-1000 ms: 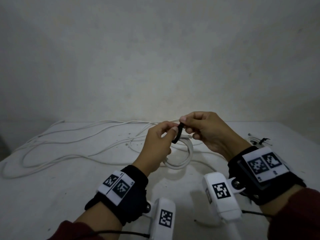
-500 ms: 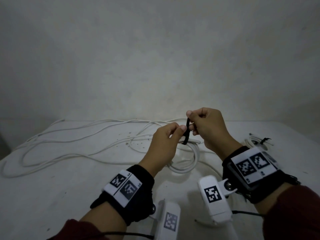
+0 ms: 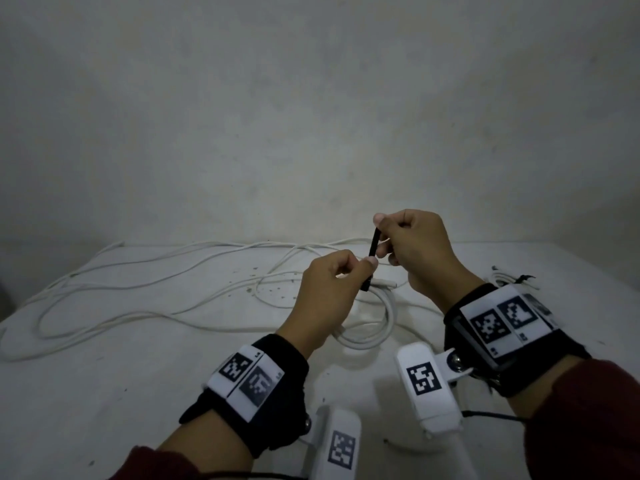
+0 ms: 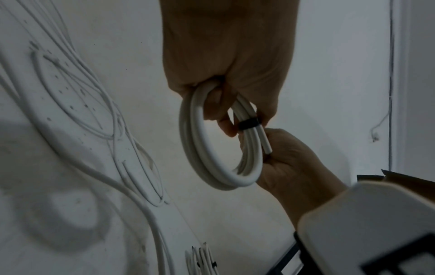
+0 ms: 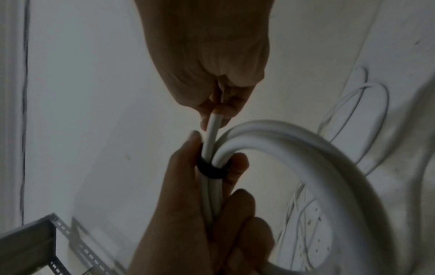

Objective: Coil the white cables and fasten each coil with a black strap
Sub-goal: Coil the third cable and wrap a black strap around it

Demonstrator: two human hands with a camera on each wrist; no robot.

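My left hand (image 3: 363, 271) grips a small coil of white cable (image 3: 386, 323) above the table, fingers curled round its top. A black strap (image 3: 373, 247) circles the bundled turns; it shows as a tight band (image 4: 248, 125) in the left wrist view and as a band (image 5: 212, 170) in the right wrist view. My right hand (image 3: 382, 233) pinches the strap's free end and holds it stretched upward and taut. The cable's cut end (image 5: 213, 130) sticks out past the band toward my right fingers (image 5: 219, 111). My left hand (image 5: 200, 204) hides part of the coil.
Long loose white cables (image 3: 138, 296) sprawl over the white table's left and back. A strapped coil (image 3: 509, 278) lies at the right, also seen as a coil (image 4: 202, 260). A perforated metal angle (image 5: 47, 241) stands beside the table. A plain wall lies behind.
My right hand has drawn the strap's end up and away from the coil, stretching it longer. Both hands drifted slightly right, the left still holding the coil.
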